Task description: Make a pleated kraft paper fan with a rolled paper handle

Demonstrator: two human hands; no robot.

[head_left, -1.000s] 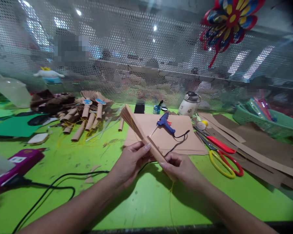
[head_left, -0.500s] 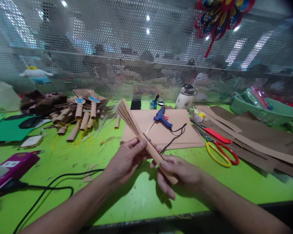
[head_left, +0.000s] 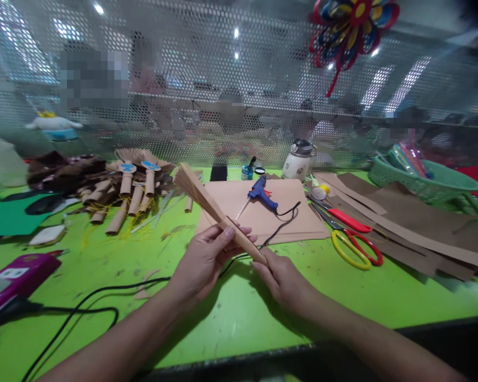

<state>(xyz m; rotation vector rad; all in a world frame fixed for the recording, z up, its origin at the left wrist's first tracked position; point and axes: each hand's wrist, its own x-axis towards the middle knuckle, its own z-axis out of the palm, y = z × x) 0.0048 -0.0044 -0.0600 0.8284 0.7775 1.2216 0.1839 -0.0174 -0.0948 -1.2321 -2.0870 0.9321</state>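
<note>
Both hands hold a pleated brown paper fan [head_left: 201, 195] with a rolled paper handle, tilted with its pleats up to the left. My left hand [head_left: 209, 248] is closed around the upper handle, thumb on top, just below the pleats. Wrapped around the handle's lower end is my right hand [head_left: 283, 278], which hides that end. Behind the fan a blue glue gun [head_left: 263, 193] lies on a stack of brown paper sheets [head_left: 298, 220].
Similar paper pieces with tube handles [head_left: 135, 199] are heaped at left. Scissors [head_left: 350, 249] with red and yellow handles lie at right, beside brown paper strips [head_left: 422, 233] and a green basket [head_left: 434, 185]. A black cord [head_left: 95, 289] crosses the table near a purple power strip [head_left: 22, 278].
My right hand's fingers have closed around the handle's lower end, which stuck out before. The fan's pleats have swung slightly left and look more gathered. The view has shifted slightly.
</note>
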